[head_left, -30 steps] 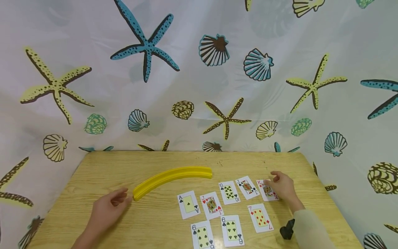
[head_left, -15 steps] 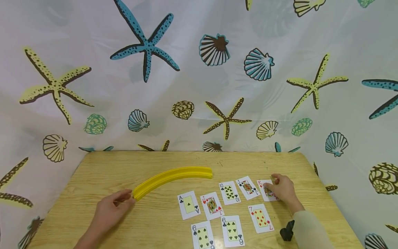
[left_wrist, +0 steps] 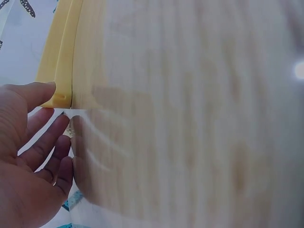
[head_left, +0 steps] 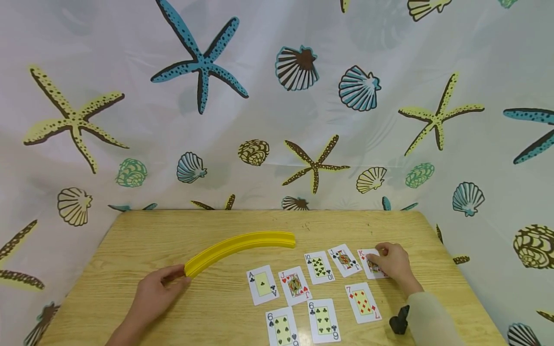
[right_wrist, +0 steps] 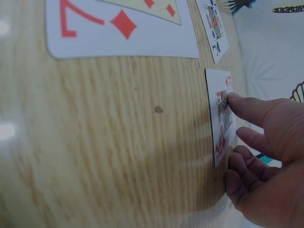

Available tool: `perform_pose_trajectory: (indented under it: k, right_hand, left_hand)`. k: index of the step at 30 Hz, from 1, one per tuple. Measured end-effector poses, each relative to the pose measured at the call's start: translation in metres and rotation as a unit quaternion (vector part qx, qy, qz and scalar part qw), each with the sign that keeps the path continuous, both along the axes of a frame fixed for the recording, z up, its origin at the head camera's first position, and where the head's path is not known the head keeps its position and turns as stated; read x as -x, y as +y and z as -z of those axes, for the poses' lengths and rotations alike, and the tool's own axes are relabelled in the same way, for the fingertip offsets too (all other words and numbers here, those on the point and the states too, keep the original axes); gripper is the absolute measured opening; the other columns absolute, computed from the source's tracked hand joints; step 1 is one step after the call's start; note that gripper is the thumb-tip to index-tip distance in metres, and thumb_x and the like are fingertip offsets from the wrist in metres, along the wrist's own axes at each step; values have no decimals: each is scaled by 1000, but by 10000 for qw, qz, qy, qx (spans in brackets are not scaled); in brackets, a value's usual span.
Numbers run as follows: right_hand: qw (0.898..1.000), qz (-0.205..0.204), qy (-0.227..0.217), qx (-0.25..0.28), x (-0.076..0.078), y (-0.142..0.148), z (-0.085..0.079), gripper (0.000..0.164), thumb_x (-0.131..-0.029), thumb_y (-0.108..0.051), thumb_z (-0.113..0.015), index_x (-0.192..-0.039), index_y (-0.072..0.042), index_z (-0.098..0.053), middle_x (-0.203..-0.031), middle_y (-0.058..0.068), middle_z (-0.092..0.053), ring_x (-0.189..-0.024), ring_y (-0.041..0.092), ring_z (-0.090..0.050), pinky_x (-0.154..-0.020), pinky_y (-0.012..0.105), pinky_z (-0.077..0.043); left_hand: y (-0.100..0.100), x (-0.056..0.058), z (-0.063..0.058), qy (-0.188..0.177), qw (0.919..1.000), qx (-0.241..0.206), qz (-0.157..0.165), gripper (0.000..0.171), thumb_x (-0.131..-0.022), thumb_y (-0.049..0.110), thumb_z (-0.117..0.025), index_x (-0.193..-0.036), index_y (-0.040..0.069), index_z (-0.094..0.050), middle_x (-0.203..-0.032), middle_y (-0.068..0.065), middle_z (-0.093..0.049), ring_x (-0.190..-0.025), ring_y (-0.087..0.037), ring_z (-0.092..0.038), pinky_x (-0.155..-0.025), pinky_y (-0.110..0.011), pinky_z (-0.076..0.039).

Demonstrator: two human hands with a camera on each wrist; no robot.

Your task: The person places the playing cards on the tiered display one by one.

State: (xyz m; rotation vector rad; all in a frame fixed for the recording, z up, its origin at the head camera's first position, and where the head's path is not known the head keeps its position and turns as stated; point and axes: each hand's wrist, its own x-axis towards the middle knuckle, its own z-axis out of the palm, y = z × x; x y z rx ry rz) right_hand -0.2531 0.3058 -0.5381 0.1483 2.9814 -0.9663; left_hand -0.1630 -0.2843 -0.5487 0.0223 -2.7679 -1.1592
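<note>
My left hand (head_left: 156,290) is at the near left end of a curved yellow playing-card holder (head_left: 240,242), which lies on the table. Thumb and index finger pinch that end; in the left wrist view the thumb (left_wrist: 42,94) lies over the holder (left_wrist: 64,61), the other fingers loosely bent below. Over at the right, my right hand (head_left: 393,262) is on the king of diamonds (head_left: 373,269), partly covering it. In the right wrist view the thumb (right_wrist: 251,108) presses on the face of the king (right_wrist: 221,121), with the index finger at its edge. The card lies flat.
Several face-up cards lie mid-table, among them an ace of clubs (head_left: 262,284), jack of hearts (head_left: 295,286), ten of clubs (head_left: 319,267) and seven of diamonds (head_left: 362,302). A black object (head_left: 399,321) is beside the right sleeve (head_left: 433,319). A shell-patterned curtain (head_left: 259,110) surrounds the table.
My left hand has moved slightly right and its thumb and index finger have come onto the holder's end. My right hand's index finger has come down closer to the king.
</note>
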Motion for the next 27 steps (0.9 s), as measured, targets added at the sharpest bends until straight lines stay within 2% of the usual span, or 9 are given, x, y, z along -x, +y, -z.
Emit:
perform_pose_trajectory:
  k: [10,15,27]
  right_hand:
    - [9999,63,-65,87,0,-1,-2,43,-95,-25,-80,-121,8,-68,-110,24,-66,-95,32,-58,-88,51,-50]
    - [9997,131,-114,170,1,-2,-3,42,-96,-24,-79,-119,9,-66,-112,24,-65,-98,34,-60,-89,51,-51]
    - [9984,399,-281,273,-1,-4,-7,45,-96,-22,-79,-121,6,-54,-111,25,-61,-94,32,-56,-83,43,-49]
  left_hand:
    - [2,-1,-4,-113,9999,30,-97,47,-94,30,-82,-129,-1,-73,-114,-13,-79,-99,-22,-71,-77,-22,-54]
    - [2,0,-3,-49,9999,54,-127,46,-95,31,-81,-128,0,-74,-114,-13,-79,-98,-20,-69,-77,-22,-53]
    - [4,3,-1,-135,9995,173,-205,45,-98,32,-77,-129,0,-72,-116,-15,-78,-104,-28,-71,-82,-27,-54]
